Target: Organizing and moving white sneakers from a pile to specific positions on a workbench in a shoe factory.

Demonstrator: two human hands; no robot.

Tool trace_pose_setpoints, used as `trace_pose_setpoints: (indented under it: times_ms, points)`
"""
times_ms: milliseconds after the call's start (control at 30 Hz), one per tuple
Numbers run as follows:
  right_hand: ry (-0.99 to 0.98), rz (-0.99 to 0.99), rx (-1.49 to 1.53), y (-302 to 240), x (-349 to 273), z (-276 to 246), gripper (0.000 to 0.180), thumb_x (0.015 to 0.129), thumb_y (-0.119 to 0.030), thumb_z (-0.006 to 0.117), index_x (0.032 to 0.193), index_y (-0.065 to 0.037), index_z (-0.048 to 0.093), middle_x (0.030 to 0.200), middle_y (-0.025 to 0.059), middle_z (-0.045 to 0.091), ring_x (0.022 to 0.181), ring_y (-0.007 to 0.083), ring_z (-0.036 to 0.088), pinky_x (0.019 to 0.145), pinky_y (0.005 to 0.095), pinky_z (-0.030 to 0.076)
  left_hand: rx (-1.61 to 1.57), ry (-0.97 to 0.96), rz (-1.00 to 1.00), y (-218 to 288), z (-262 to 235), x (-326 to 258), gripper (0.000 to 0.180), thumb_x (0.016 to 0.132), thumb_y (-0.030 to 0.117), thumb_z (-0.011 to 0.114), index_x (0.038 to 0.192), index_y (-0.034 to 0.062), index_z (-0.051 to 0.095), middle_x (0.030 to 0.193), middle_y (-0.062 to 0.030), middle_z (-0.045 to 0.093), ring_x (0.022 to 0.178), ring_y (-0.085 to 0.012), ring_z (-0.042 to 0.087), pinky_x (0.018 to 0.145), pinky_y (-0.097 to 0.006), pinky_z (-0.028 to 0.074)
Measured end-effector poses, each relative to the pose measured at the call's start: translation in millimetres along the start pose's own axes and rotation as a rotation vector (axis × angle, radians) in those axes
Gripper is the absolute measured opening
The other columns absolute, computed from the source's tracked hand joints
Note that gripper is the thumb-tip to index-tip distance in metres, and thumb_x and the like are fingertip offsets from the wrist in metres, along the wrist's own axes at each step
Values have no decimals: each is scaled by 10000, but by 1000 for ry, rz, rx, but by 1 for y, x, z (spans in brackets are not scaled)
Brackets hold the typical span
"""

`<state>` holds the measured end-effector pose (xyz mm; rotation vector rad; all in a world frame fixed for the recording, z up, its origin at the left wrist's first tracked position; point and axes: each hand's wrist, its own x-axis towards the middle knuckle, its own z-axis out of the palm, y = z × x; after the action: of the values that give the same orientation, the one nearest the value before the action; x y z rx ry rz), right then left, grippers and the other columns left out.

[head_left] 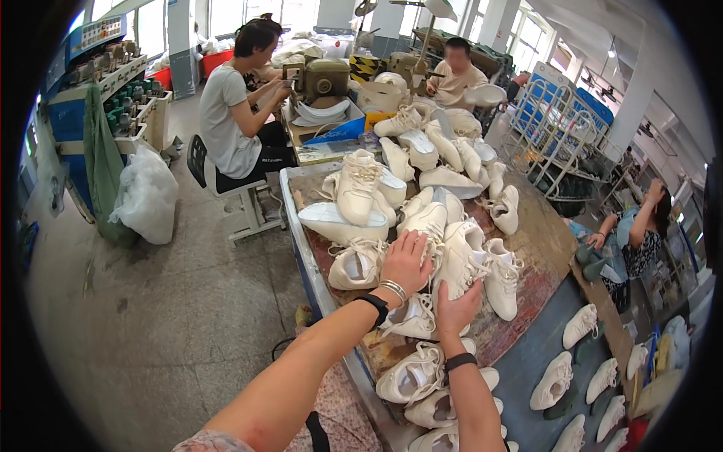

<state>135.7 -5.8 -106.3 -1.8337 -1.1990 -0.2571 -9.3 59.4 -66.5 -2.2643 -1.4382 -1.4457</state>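
Cream low lace-up shoe (pixel 424 216) in pile mid-bench; left hand (pixel 407 262) palm-down on it, can't tell if grip is clamped. Second cream lace-up shoe (pixel 454 258) just right; right hand (pixel 458 305) on its near end, thumb and fingers apart, clamping unclear. More cream shoes around on worn brown wooden bench (pixel 538 301). Right: shoes on flat blue-grey surface (pixel 516 384). Far left: seated person in pale T-shirt (pixel 226 102).

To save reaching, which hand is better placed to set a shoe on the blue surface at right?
Probably the right hand: touching a shoe, it's nearer the blue surface than the left hand.
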Motion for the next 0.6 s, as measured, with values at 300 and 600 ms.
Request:
trace_pose_setpoints:
  times_ms: [300, 600]
  points:
    - [44, -57, -31, 3, 1, 3, 880, 789, -439, 759, 1422, 50, 394, 1288, 294, 532, 1198, 454, 508, 1002, 507, 433, 4, -11, 3, -2, 4, 0, 510, 875, 246, 628, 1314, -6, 568, 1334, -218, 569, 1281, -383, 508, 1058, -468, 417]
    - [13, -8, 5, 2, 0, 3, 885, 793, -441, 753, 1430, 49, 383, 1309, 287, 518, 1202, 448, 508, 1004, 506, 433, 2, -7, -4, -2, 2, -1, 506, 877, 255, 628, 1310, -1, 574, 1332, -213, 573, 1278, -383, 509, 1055, -474, 420]
